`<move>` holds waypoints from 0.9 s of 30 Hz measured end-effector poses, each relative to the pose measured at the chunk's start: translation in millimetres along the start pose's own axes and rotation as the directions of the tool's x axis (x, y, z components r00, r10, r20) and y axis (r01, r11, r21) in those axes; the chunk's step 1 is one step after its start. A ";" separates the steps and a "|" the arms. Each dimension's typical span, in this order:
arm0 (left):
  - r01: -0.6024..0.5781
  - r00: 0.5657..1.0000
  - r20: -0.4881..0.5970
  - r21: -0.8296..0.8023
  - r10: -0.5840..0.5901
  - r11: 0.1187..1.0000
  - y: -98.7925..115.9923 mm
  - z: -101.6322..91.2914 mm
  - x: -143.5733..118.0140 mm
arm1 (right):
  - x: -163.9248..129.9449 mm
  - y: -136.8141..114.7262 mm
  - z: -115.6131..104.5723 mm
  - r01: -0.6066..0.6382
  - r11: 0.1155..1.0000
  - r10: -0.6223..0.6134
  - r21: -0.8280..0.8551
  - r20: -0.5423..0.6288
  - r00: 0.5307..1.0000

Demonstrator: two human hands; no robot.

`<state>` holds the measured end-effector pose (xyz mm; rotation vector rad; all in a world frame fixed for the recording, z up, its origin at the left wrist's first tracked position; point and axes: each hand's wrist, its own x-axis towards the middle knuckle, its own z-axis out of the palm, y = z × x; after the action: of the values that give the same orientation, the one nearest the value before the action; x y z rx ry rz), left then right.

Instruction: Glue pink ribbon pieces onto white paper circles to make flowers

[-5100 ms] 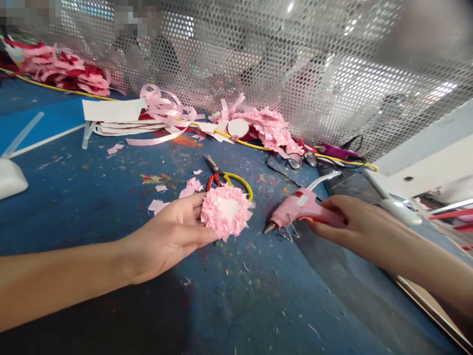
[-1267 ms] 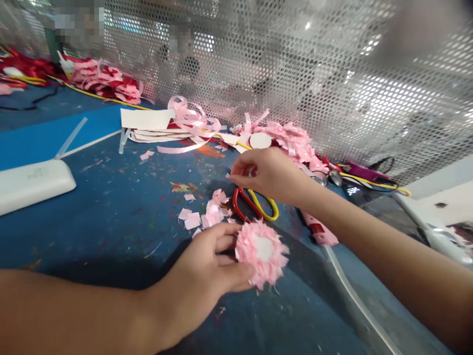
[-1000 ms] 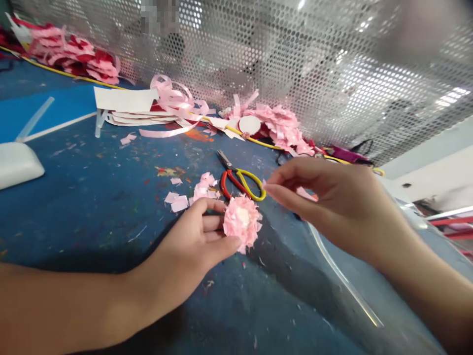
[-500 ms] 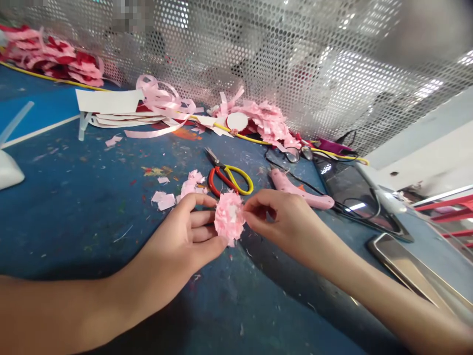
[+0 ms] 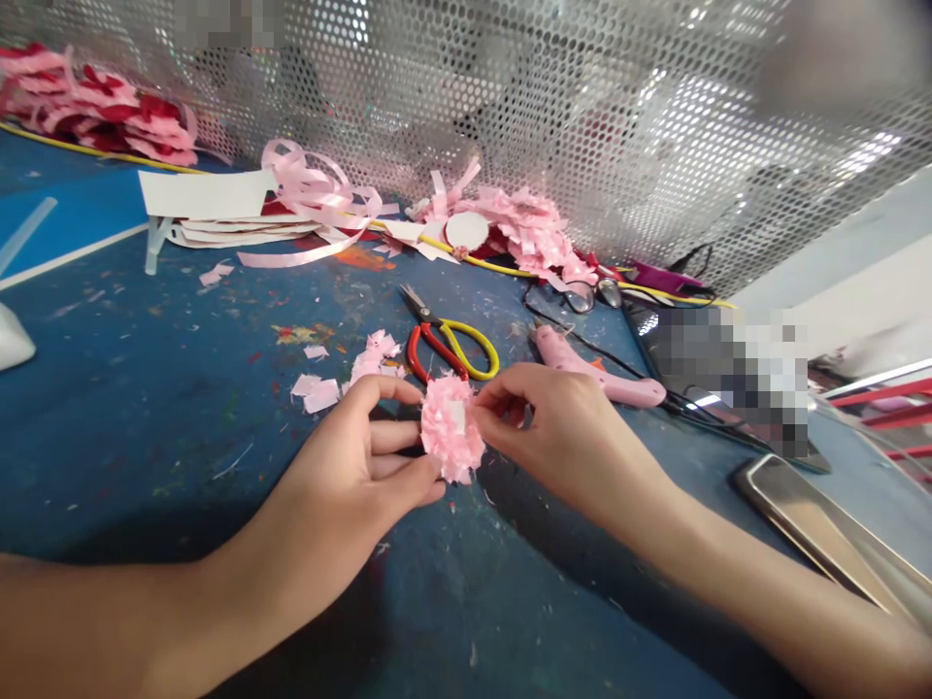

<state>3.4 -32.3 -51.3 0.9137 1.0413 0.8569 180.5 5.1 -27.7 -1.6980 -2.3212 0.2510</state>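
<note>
My left hand (image 5: 356, 476) holds a round pink flower (image 5: 449, 442) of small ribbon pieces by its left edge, just above the blue table (image 5: 146, 388). My right hand (image 5: 560, 437) pinches at the flower's white middle with thumb and forefinger; whether a small ribbon piece sits between the fingertips is hard to tell. Loose pink ribbon pieces (image 5: 371, 361) lie just behind the flower. Scissors (image 5: 444, 340) with red and yellow handles lie behind them. A pink glue gun (image 5: 593, 369) lies on the table to the right of the scissors.
A perforated metal screen (image 5: 510, 107) closes off the back. Along it lie pink ribbon strips (image 5: 313, 194), a heap of pink pieces (image 5: 524, 228), white card (image 5: 208, 192), red and pink flowers (image 5: 109, 112) and glasses (image 5: 593, 294). A metal tray (image 5: 822, 519) sits at the right.
The right hand let go of the glue gun, reached to the loose pieces by the scissors, then came to the flower. The left hand has kept the flower.
</note>
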 end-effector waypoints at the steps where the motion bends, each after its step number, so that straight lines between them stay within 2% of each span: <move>1: 0.002 1.000 -0.002 -0.004 -0.002 1.000 0.8 0.2 -0.2 | -0.1 -0.2 0.3 -0.001 1.000 0.000 -0.007 -0.010 1.000; 11: 0.037 0.999 -0.026 -0.018 -0.038 0.999 2.8 2.5 -0.7 | -1.4 -1.1 -0.7 0.044 0.998 -0.047 -0.040 -0.083 0.995; 15: 0.019 1.000 -0.009 -0.023 -0.019 1.000 2.5 2.9 -3.3 | 0.2 1.5 -4.1 0.037 0.990 -0.030 0.139 -0.056 0.998; 19: 0.025 1.000 -0.003 -0.043 -0.025 0.999 7.1 2.9 -5.4 | 0.5 4.1 -9.3 -0.019 0.929 0.009 0.370 0.027 1.000; 21: 0.032 0.997 0.078 -0.122 -0.023 0.992 8.7 2.3 -6.1 | -0.3 2.8 -12.2 -0.053 0.874 0.024 0.482 0.067 0.998; 23: 0.089 0.975 0.220 -0.279 -0.026 0.956 7.9 1.5 -6.8 | -2.1 -0.7 -14.9 -0.059 0.826 0.023 0.561 0.072 0.997; 25: 0.229 0.929 0.362 -0.413 -0.072 0.881 5.2 1.1 -7.6 | -4.4 -5.1 -18.1 -0.039 0.807 0.006 0.589 0.058 0.998; 27: 0.355 0.882 0.454 -0.466 -0.126 0.810 2.5 1.0 -8.5 | -5.4 -7.9 -23.3 -0.013 0.813 -0.038 0.582 0.075 0.997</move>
<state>1.7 -39.3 -46.0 0.4258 0.4909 0.6484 181.9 -2.7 -3.8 -1.3695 -2.0009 0.9424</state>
